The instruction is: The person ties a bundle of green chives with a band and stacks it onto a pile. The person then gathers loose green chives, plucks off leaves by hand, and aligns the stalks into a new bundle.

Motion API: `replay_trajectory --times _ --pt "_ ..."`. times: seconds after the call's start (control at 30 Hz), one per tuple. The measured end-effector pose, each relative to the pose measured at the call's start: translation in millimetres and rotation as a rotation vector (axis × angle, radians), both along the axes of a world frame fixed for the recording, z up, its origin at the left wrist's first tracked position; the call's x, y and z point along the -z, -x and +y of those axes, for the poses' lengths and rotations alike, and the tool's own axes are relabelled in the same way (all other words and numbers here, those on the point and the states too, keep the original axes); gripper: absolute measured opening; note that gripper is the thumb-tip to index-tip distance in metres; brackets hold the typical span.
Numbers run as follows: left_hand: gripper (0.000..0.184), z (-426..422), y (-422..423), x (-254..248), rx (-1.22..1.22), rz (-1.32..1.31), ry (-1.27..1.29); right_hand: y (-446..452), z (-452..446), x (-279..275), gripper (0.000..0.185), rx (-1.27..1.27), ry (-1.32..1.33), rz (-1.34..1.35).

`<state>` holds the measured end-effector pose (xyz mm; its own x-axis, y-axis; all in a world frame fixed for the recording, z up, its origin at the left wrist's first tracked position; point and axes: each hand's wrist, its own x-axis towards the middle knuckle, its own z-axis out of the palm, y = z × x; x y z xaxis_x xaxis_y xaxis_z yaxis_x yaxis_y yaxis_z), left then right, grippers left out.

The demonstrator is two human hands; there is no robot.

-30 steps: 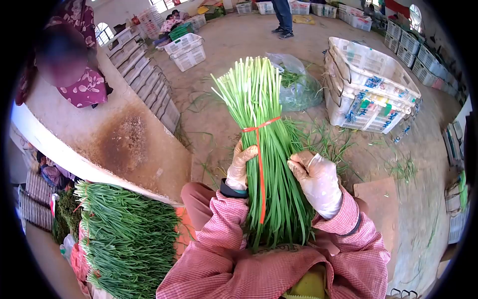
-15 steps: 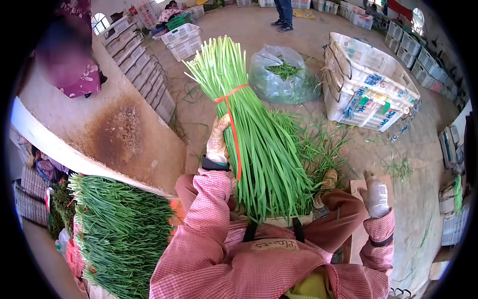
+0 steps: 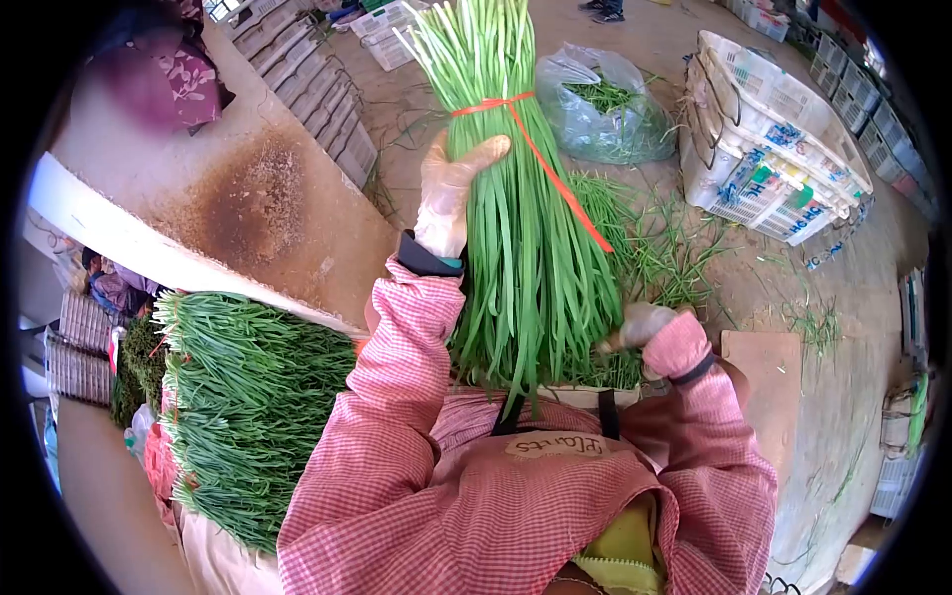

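A large bunch of garlic chives stands in front of me, pale cut ends pointing away and green leaf tips towards my lap. An orange-red tie circles it near the cut ends, one loose tail hanging over the leaves. My left hand, in a pale glove, grips the bunch from its left side just below the tie, thumb across the front. Beside the leaf tips at lower right is my gloved right hand; its fingers are partly hidden and blurred against the leaves.
More chives are stacked at my left, by a stained slab. Loose leaves litter the floor ahead. Beyond them sit a clear plastic bag and stacked white crates. Another person's patterned clothing shows at upper left.
My right hand has come in from the far right to the bunch's leaf tips. The bunch is more upright, and its tie's tail now swings to the right. My view has tilted down.
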<state>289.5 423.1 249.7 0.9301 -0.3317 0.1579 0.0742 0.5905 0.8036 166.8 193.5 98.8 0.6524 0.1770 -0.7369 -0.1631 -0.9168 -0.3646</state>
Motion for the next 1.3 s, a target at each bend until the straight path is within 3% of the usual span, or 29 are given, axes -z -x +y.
replay_trajectory --times 0.07,0.1,0.13,0.17,0.2,0.27,0.3,0.33,0.37,0.43,0.47,0.53,0.57,0.63,0.67,0.7,0.73,0.77,0.83,0.9,0.93,0.97,1.07,1.13,1.2,1.23,1.3 --pt "0.046 -3.2 3.2 -7.3 -0.089 -0.052 -0.043 20.2 -22.7 -37.1 0.066 -0.027 0.601 -0.034" --pt "0.048 -7.6 7.5 -13.5 -0.128 -0.067 -0.118 25.5 -39.8 -59.0 0.071 0.423 0.321 -0.428" --pt "0.055 -14.0 11.6 -15.3 -0.094 -0.078 -0.136 23.1 -47.4 -67.2 0.077 0.651 0.005 -0.966" --pt "0.063 -22.4 13.4 -13.7 -0.124 -0.150 -0.196 6.5 -43.5 -77.2 0.087 0.691 -0.596 -1.357" --pt "0.070 -31.5 13.6 -9.2 -0.158 -0.228 -0.252 2.8 -18.1 -126.8 0.094 0.776 -0.984 -1.201" --pt "0.083 -49.2 26.2 -8.3 -0.234 -0.360 -0.473 -32.3 9.4 -148.8 0.098 0.769 -1.129 -1.040" --pt "0.085 -57.2 31.4 -2.5 -0.268 -0.468 -0.547 -66.3 20.7 -128.2 0.089 0.727 -1.048 -1.188" --pt "0.087 -62.9 34.5 5.1 -0.305 -0.572 -0.622 -69.4 39.2 -140.1 0.075 0.833 -1.527 -0.939" --pt "0.088 -59.5 37.7 5.6 -0.354 -0.618 -0.715 -67.9 41.4 -142.3 0.064 0.815 -1.739 -0.872" --pt "0.088 -41.5 56.4 13.4 -0.287 -0.600 -0.714 -62.2 42.9 -142.3 0.064 0.855 -1.727 -0.823" --pt "0.089 -25.8 66.7 42.1 -0.261 -0.614 -0.805 -59.2 43.6 -140.5 0.063 0.857 -1.725 -0.834" --pt "0.096 20.1 87.8 133.0 0.188 -0.462 -0.835 -47.9 42.1 -150.6 0.062 0.858 -1.747 -0.848" --pt "0.091 51.1 96.2 174.5 0.471 -0.344 -1.018 -43.7 37.3 -153.8 0.062 0.802 -1.685 -0.825" --pt "0.082 115.6 83.3 187.3 0.830 -0.333 -1.440 -32.0 31.0 -160.1 0.062 0.745 -1.565 -0.768" --pt "0.078 142.5 62.5 153.4 0.793 -0.403 -1.540 -29.8 31.4 -159.3 0.061 0.726 -1.576 -0.779" --pt "0.074 162.7 44.2 109.8 0.591 -0.449 -1.517 -27.2 32.0 -164.3 0.061 0.724 -1.573 -0.731" --pt "0.070 168.7 35.6 66.0 0.304 -0.465 -1.318 -20.6 36.7 -166.4 0.061 0.726 -1.562 -0.659" --pt "0.081 141.0 45.6 -0.1 0.036 -0.096 -0.874 -17.8 43.6 -165.8 0.061 0.714 -1.560 -0.634" --pt "0.103 102.5 48.3 -33.4 -0.129 -0.418 -0.411 -15.1 59.5 -165.5 0.062 0.794 -1.513 -0.600" --pt "0.102 57.5 47.7 11.0 0.135 -0.583 -0.467 -16.8 77.4 -157.5 0.064 0.780 -1.559 -0.619" --pt "0.093 20.7 76.4 16.4 0.368 -0.260 -0.388 -17.3 85.1 -151.8 0.065 0.783 -1.597 -0.630" --pt "0.082 2.0 90.4 26.9 0.284 -0.124 -0.159 -13.2 89.7 -154.5 0.066 0.789 -1.574 -0.671" --pt "0.070 -2.4 97.5 32.2 0.315 -0.076 -0.146 -7.7 77.6 -164.8 0.075 0.590 -1.367 -0.973" --pt "0.070 -1.2 103.8 35.7 0.337 -0.026 -0.183 3.0 55.5 -204.1 0.067 0.401 -0.565 -1.684" --pt "0.065 -6.2 110.4 38.2 0.322 -0.026 -0.159 9.5 47.7 -244.6 0.054 0.102 -0.104 -1.826" --pt "0.062 -8.4 111.1 43.8 0.301 -0.001 -0.168 9.5 54.2 -250.6 0.039 0.059 0.118 -1.769" --pt "0.060 -13.4 115.0 47.9 0.238 0.030 -0.164 -10.2 54.3 -235.2 0.026 -0.025 0.286 -1.641"
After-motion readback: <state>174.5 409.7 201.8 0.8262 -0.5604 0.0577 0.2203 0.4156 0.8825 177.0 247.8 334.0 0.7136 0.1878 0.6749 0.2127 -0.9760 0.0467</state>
